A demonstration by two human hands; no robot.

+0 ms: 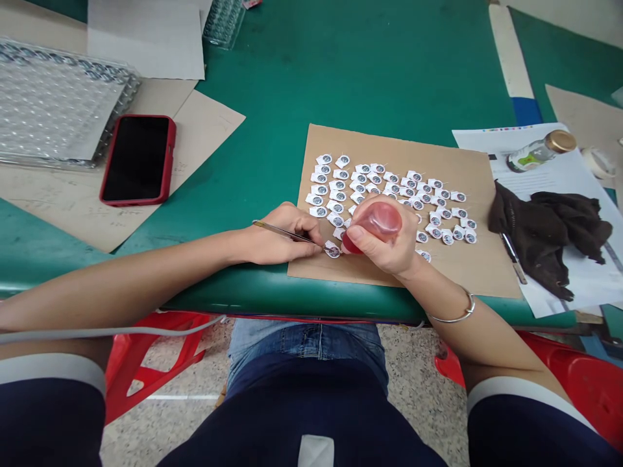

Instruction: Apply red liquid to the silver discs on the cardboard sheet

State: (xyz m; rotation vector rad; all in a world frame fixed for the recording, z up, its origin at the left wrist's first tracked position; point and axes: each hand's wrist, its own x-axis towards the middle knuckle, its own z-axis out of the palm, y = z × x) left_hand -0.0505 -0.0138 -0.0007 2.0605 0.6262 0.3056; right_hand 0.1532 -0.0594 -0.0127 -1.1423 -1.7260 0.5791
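Observation:
My left hand [282,235] is closed around slim metal tweezers [280,231], whose tip reaches a small white tagged piece [332,250] with a dark round centre, near the front edge of the cardboard sheet [350,269]. My right hand [396,243] grips a translucent red squeeze bottle [381,222] with its rounded end up. The bottle's lower end is close to that same piece; whether it touches cannot be made out. Several similar white pieces [318,189] lie in rough rows on the cardboard, some hidden behind my right hand.
On the left are a red-cased phone [137,159] and clear plastic trays [53,104] on cardboard. To the right, a dark brown cloth [545,227], a metal-tipped tool [514,258] and a gold-capped glass jar [533,154] lie on white paper. The green table [370,71] extends behind.

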